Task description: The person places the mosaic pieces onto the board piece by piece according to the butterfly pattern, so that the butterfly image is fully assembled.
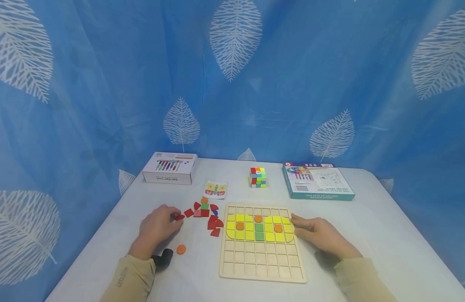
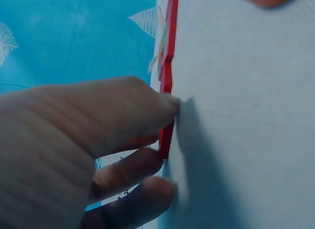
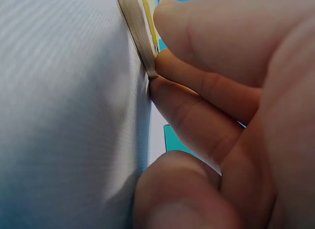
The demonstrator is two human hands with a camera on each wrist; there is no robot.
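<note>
At the left of the table my left hand [image 1: 158,226] pinches a red tile [image 2: 167,135] between thumb and fingers, low against the cloth. Several loose red tiles [image 1: 188,213] lie just right of it. My right hand [image 1: 323,235] rests beside the wooden grid board [image 1: 260,270], its fingertips touching the right edge. In the right wrist view, the fingers [image 3: 187,106] meet the board's side [image 3: 135,29]. On the board, two yellow shapes [image 1: 236,235] carry orange discs [image 1: 240,226], and green tiles [image 1: 259,232] stand between them under another orange disc [image 1: 258,219].
A pattern card [image 1: 215,190] lies behind the loose tiles. A loose orange disc [image 1: 181,249] sits near the left wrist. Farther back stand a white box [image 1: 170,168], a colored puzzle cube [image 1: 258,178] and a flat teal box [image 1: 317,181]. Blue curtains [image 1: 255,117] close off the back.
</note>
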